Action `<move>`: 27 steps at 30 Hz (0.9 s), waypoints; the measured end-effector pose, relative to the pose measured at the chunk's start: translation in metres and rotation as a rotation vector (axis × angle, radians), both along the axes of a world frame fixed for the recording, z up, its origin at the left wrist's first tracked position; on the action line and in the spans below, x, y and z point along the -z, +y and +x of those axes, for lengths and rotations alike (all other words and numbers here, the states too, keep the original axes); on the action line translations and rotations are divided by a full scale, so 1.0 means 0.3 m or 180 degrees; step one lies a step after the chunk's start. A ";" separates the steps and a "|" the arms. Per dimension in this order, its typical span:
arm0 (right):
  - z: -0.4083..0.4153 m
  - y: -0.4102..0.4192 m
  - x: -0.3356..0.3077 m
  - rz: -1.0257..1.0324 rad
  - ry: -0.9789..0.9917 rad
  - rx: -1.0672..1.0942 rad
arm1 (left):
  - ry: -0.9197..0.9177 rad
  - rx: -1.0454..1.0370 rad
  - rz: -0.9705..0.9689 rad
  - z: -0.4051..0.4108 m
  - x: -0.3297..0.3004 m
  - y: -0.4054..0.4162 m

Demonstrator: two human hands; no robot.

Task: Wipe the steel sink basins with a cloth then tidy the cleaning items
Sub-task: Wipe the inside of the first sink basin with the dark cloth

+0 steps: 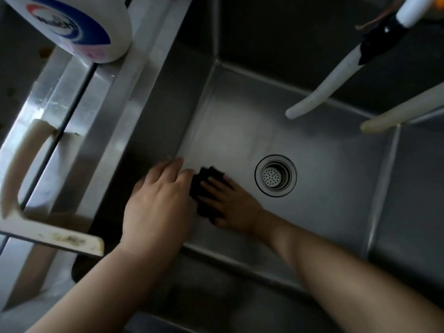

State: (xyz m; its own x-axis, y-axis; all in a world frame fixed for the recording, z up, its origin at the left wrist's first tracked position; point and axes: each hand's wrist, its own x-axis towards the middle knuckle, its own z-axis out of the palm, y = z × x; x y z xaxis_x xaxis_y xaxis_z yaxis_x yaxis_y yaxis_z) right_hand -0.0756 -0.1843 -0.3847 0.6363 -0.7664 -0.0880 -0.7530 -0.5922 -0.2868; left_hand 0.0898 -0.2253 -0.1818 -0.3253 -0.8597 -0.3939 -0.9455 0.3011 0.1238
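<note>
Hands meet on the floor of the steel sink basin, near its left wall. The right hand lies flat on a dark cloth, fingers straight and spread, pressing it against the steel just left of the round drain strainer. The left hand rests beside the cloth with its fingers loosely extended, the fingertips touching the cloth's left edge and the basin floor, holding nothing. Two pale hoses hang down over the far right of the basin, one joined to a black fitting. On the steel ledge to the left stands a white bottle with a blue and red label, and nearer lies a stained white plastic handle.
</note>
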 end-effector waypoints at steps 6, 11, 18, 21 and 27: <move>-0.207 -0.209 -0.008 0.0176 0.0491 0.1018 | 0.0009 -0.0033 0.0084 0.022 0.028 0.002; -0.256 -0.223 -0.003 0.0297 0.0651 0.1953 | 0.0089 -0.0037 0.0087 0.040 0.036 0.011; -0.021 0.061 -0.034 0.0505 0.0639 0.1335 | 0.0135 0.0097 0.0207 0.039 0.032 0.022; 0.084 0.165 -0.049 0.0673 0.0493 0.0548 | 0.0145 0.0085 0.0233 0.035 0.030 0.030; 0.072 0.282 -0.062 0.0860 0.0228 -0.0279 | 0.0093 0.0235 0.0292 0.031 0.050 0.037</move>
State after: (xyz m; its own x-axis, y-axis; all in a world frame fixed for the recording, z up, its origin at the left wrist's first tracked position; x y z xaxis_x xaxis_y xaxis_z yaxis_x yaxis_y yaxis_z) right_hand -0.0541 -0.0997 -0.3661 0.6838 -0.6515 -0.3284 -0.7264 -0.5653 -0.3910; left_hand 0.0991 -0.2143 -0.1969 -0.3989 -0.7938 -0.4591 -0.9168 0.3558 0.1813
